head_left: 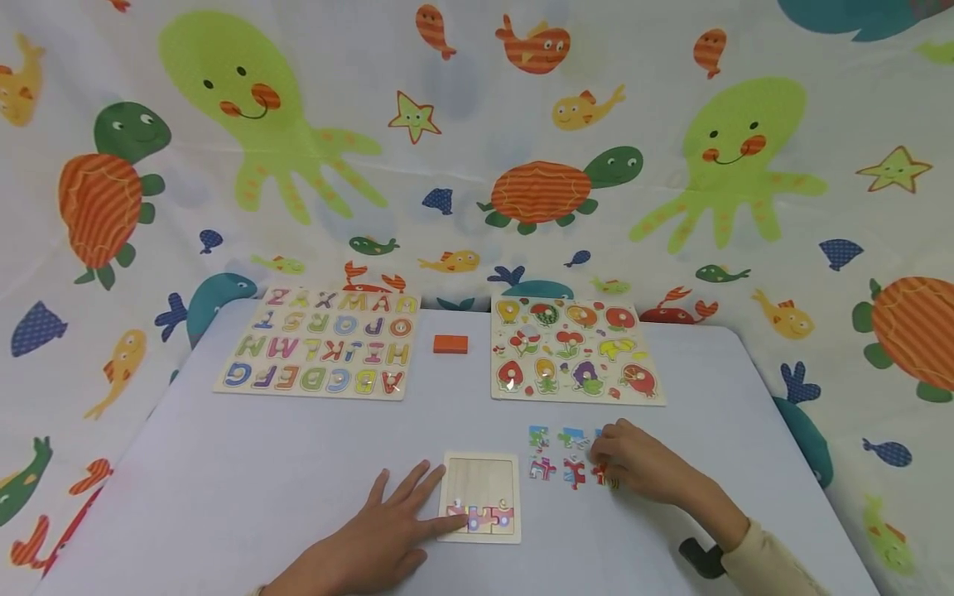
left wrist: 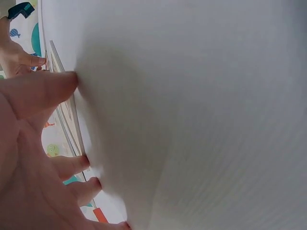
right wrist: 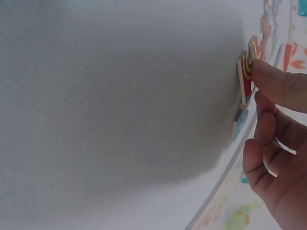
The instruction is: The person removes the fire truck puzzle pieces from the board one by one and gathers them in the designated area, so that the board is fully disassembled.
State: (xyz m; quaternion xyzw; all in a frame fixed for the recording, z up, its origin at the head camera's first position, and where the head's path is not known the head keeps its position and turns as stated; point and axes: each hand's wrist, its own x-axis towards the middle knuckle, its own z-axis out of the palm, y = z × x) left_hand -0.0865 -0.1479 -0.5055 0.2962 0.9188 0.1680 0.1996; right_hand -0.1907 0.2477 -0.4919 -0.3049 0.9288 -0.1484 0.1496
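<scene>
A square wooden puzzle board [head_left: 480, 466] lies at the front middle, with a bottom row of pink and purple jigsaw pieces [head_left: 492, 519]. My left hand [head_left: 380, 534] is spread flat beside it, with the thumb over the lower left piece and a fingertip at the board's left edge. Loose jigsaw pieces [head_left: 574, 473] lie in two rows right of the board. Over the right end of those rows, my right hand [head_left: 641, 463] has its fingers curled. In the right wrist view, its thumb and index finger pinch a red-and-yellow puzzle piece [right wrist: 244, 79] at the tabletop.
Behind stand an alphabet puzzle board [head_left: 316, 343] at left and a fruit puzzle board [head_left: 574, 352] at right. Between them is an orange block [head_left: 450, 344]. A sea-animal cloth [head_left: 462, 124] hangs behind the white table [head_left: 224, 472].
</scene>
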